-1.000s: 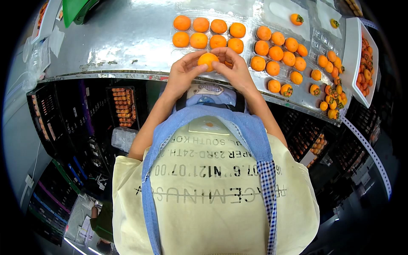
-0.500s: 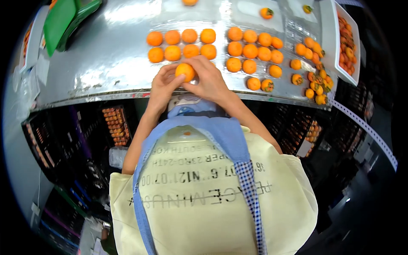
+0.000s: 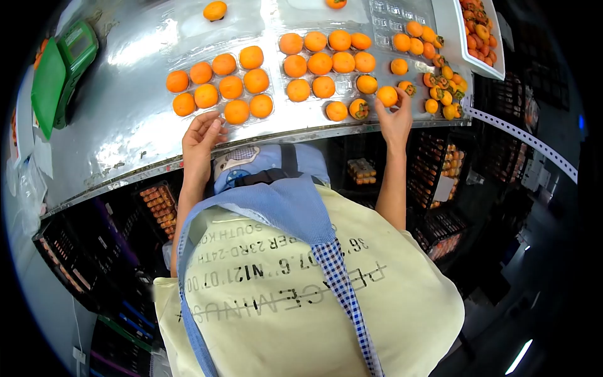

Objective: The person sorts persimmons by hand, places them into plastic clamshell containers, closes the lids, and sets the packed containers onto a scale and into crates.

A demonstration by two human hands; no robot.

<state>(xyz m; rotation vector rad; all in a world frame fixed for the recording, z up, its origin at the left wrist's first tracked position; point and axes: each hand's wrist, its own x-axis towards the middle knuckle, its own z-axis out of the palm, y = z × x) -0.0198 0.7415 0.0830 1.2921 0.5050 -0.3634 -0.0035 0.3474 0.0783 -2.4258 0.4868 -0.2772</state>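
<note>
Right hand (image 3: 396, 122) apparently picks out a persimmon (image 3: 387, 96) near the counter's (image 3: 151, 116) front edge.
Its grip is closed, fingertips and thumb around the fruit; the left hand (image 3: 200, 139), fingers loosely curled and seemingly empty, is beside the left clear tray (image 3: 217, 117). The next move likely calls for a light hold, clear of neighbouring fruit. A half-second earlier, both hands were together around one persimmon; now they are well apart.

I see white glare washing out patches of the metal table (image 3: 125, 129), while the space below looks dim. 1 light strip (image 3: 519, 356) glows at lower right; wide-lens distortion curves my view toward black corners.
</note>
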